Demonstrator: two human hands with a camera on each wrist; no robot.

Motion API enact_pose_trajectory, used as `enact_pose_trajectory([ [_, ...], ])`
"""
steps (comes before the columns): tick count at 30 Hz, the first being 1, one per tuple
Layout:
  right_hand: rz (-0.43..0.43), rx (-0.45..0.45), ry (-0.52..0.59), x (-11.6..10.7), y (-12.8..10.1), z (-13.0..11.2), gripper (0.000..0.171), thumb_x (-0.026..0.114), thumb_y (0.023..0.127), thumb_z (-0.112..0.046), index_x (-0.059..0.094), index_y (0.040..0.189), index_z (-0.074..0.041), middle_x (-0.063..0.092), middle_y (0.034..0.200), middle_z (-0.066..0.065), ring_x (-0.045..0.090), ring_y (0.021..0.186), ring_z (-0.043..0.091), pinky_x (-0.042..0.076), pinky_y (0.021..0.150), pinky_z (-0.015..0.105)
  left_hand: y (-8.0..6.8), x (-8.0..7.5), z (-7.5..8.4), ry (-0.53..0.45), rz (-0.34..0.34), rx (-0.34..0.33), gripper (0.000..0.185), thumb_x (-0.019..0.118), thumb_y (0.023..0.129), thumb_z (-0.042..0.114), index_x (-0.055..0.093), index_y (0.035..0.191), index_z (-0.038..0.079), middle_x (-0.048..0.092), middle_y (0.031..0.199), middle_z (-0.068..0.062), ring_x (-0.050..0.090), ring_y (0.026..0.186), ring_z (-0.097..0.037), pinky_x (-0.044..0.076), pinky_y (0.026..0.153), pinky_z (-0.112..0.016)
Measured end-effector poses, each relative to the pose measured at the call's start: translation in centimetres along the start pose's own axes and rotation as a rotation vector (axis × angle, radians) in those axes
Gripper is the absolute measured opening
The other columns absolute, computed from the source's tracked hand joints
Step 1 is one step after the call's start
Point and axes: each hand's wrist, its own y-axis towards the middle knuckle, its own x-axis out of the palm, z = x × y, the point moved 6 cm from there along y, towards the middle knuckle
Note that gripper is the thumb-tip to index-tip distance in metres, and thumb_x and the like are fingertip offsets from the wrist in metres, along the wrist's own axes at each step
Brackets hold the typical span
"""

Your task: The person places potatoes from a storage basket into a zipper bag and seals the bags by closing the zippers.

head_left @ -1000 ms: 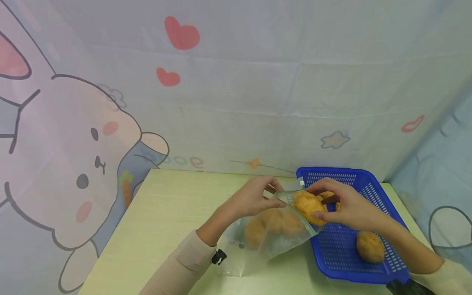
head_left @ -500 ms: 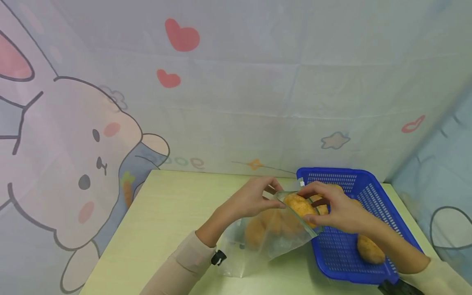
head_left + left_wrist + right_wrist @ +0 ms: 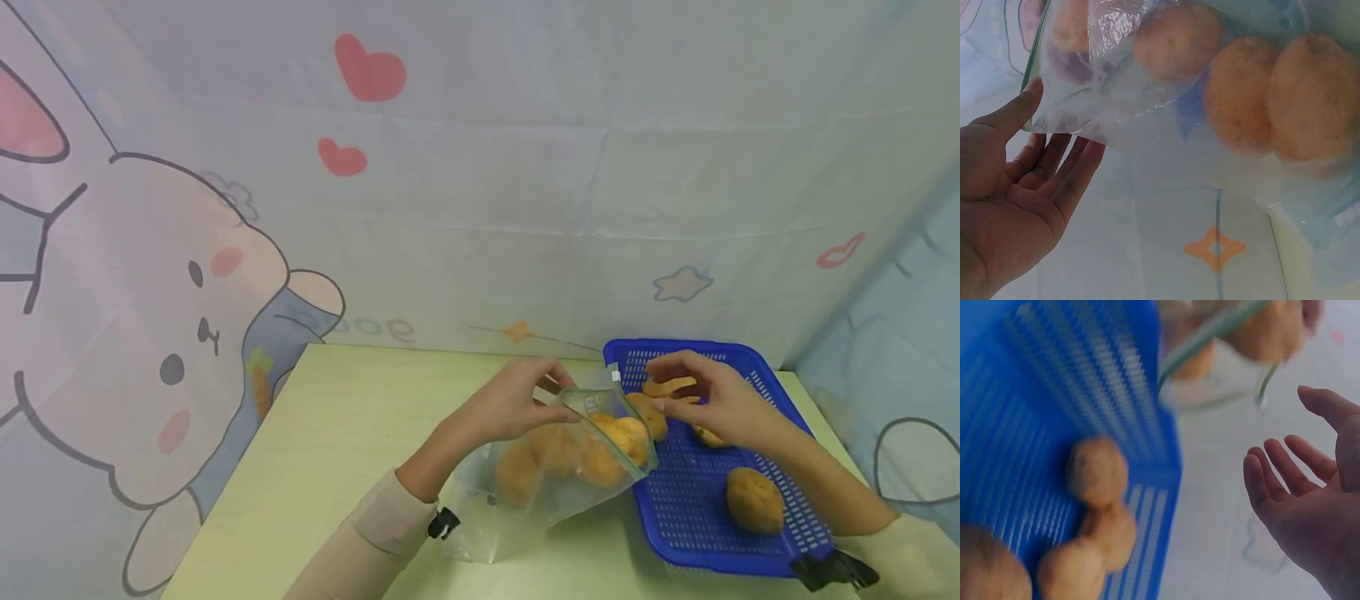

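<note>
My left hand (image 3: 516, 406) pinches the rim of a clear zip bag (image 3: 581, 498) between thumb and fingers, and its mouth gapes to the right. Several potatoes are inside; one potato (image 3: 626, 440) lies just within the mouth. In the left wrist view the potatoes (image 3: 1238, 94) show through the plastic, above and to the right of my fingers. My right hand (image 3: 723, 408) is above the blue basket (image 3: 723, 568), holding nothing, its fingers loosely bent. The right wrist view shows that palm (image 3: 1310, 500) with a gap between thumb and fingers.
Several potatoes are in the basket, one potato (image 3: 754, 500) near its front and others by the far left corner. The basket stands on the right of the pale yellow table (image 3: 360, 433), against a printed cloth backdrop (image 3: 480, 208).
My right hand has pushed its potato into the bag, let it go and drawn back right over the basket. The left hand keeps its pinch on the bag's rim.
</note>
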Motion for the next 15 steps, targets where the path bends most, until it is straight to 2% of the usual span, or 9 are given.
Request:
enact_pose_trajectory([
  [3, 0.021, 0.069, -0.047, -1.0, -0.3, 1.8, 0.039, 0.076, 0.101, -0.015, 0.064, 0.135, -0.003, 0.069, 0.128, 0.012, 0.066, 0.114, 0.015, 0.057, 0.089, 0.02, 0.0, 0.0, -0.1, -0.003, -0.001, 0.002, 0.027, 0.085, 0.094, 0.025, 0.068, 0.113, 0.017, 0.068, 0.121, 0.003, 0.068, 0.118, -0.017, 0.059, 0.083, -0.018],
  [8, -0.019, 0.122, -0.09, -1.0, -0.7, 3.6, 0.04, 0.076, 0.101, -0.019, 0.065, 0.134, 0.0, 0.07, 0.128, 0.018, 0.068, 0.115, 0.034, 0.059, 0.088, 0.024, 0.0, 0.0, -0.1, -0.009, -0.003, 0.008, 0.028, 0.085, 0.094, 0.025, 0.068, 0.114, 0.017, 0.067, 0.122, 0.003, 0.068, 0.118, -0.016, 0.059, 0.083, -0.018],
  [13, -0.024, 0.133, -0.099, -0.5, -0.8, 4.7, 0.043, 0.077, 0.1, -0.017, 0.063, 0.136, 0.002, 0.068, 0.13, 0.021, 0.067, 0.116, 0.038, 0.059, 0.088, 0.026, 0.1, 0.1, -0.2, -0.013, 0.0, 0.001, 0.028, 0.085, 0.094, 0.026, 0.068, 0.114, 0.017, 0.067, 0.123, 0.003, 0.068, 0.118, -0.016, 0.059, 0.083, -0.019],
  [15, -0.023, 0.136, -0.099, -0.2, -1.0, 5.5, 0.043, 0.077, 0.1, -0.017, 0.063, 0.136, 0.002, 0.068, 0.13, 0.022, 0.068, 0.116, 0.039, 0.061, 0.089, 0.033, 0.1, 0.1, -0.2, -0.013, -0.001, 0.002, 0.028, 0.085, 0.094, 0.026, 0.068, 0.113, 0.017, 0.067, 0.123, 0.003, 0.068, 0.118, -0.016, 0.059, 0.083, -0.019],
])
